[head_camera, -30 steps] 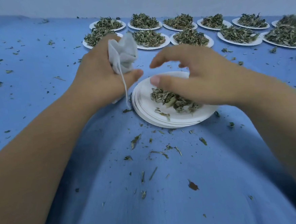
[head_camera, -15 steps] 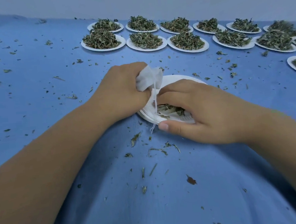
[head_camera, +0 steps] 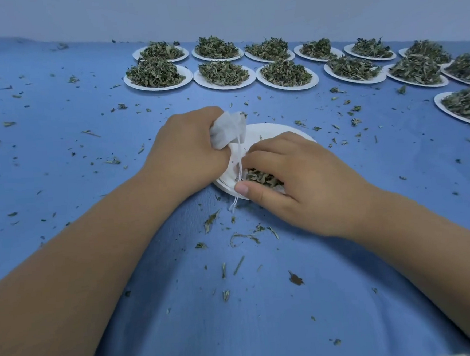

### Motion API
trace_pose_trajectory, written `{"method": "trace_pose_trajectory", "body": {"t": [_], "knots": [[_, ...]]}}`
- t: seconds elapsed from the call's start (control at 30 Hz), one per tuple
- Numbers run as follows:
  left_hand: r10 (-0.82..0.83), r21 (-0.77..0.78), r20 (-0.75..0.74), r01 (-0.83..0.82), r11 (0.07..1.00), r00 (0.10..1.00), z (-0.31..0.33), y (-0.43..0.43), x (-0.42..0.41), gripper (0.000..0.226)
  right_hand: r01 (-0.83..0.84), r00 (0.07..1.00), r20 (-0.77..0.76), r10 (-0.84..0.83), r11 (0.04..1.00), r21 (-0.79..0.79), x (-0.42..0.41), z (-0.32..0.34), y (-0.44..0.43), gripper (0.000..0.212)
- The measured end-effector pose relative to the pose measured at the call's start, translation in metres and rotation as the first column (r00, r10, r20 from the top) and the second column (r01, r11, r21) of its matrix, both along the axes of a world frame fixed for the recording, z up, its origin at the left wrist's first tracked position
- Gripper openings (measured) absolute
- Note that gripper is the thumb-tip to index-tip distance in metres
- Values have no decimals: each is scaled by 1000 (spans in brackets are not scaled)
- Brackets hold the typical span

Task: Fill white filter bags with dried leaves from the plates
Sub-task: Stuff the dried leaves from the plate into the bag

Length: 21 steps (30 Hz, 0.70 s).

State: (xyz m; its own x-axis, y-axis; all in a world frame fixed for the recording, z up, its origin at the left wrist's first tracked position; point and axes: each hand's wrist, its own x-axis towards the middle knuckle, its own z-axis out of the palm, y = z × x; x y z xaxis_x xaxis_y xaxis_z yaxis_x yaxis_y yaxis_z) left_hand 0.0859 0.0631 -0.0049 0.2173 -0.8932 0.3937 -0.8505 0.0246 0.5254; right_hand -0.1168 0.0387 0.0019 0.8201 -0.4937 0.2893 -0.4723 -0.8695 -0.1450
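Left hand (head_camera: 190, 150) grips bag (head_camera: 225, 130) at the left edge of the near plate (head_camera: 275, 130), drawstring (head_camera: 238, 177) hanging. Right hand (head_camera: 298, 181) lies on that plate, fingers curled round leaves (head_camera: 258, 176). Heaped plates (head_camera: 288, 88) stand in rows far across the blue cloth (head_camera: 88, 160).

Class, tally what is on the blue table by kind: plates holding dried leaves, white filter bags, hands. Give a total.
Plates with dried leaves: 14 (13 back plates, 1 near plate)
White filter bag: 1
Hands: 2 (left hand, right hand)
Total: 17
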Motion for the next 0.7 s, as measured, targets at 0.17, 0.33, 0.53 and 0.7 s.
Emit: {"method": "trace_pose_trajectory", "body": {"t": [0.17, 0.33, 0.53, 0.7], "knots": [[37, -20, 13, -37, 999, 999, -4, 0, -4, 17, -112, 983, 139, 120, 992, -62, 2, -7, 2, 27], [45, -33, 39, -44, 999, 998, -4, -2, -2, 27, -20, 991, 133, 8, 996, 86, 3, -4, -1, 34], [36, -66, 44, -33, 997, 998, -3, -1, -1, 11, 65, 959, 226, -174, 906, 419, 9, 19, -13, 44], [43, -128, 30, -38, 991, 999, -2, -1, 0, 37, -35, 818, 434, -376, 722, 691, 25, 47, -34, 46]]}}
